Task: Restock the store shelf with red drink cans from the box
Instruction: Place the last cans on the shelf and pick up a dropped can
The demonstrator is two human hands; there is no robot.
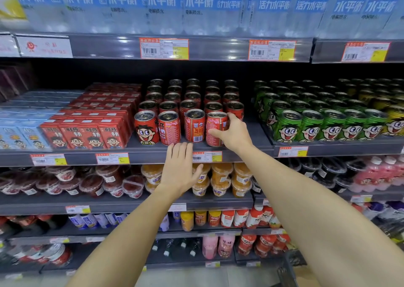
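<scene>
Several rows of red drink cans (190, 103) stand on the middle shelf (244, 153). My right hand (232, 132) grips the rightmost front can (215, 126), thumb on its face and fingers round its far side. That can stands upright at the shelf's front, next to another red can (195, 125). My left hand (179, 167) is flat and holds nothing, with its fingertips at the shelf's front edge below the front row. The box is not in view.
Red milk cartons (87, 131) stand left of the cans and green cans (323, 120) to the right. Bare shelf lies between the red and green cans. Water bottles (196, 6) fill the shelf above; fruit cups (218, 181) sit below. Something dark (288, 269) shows at the bottom right.
</scene>
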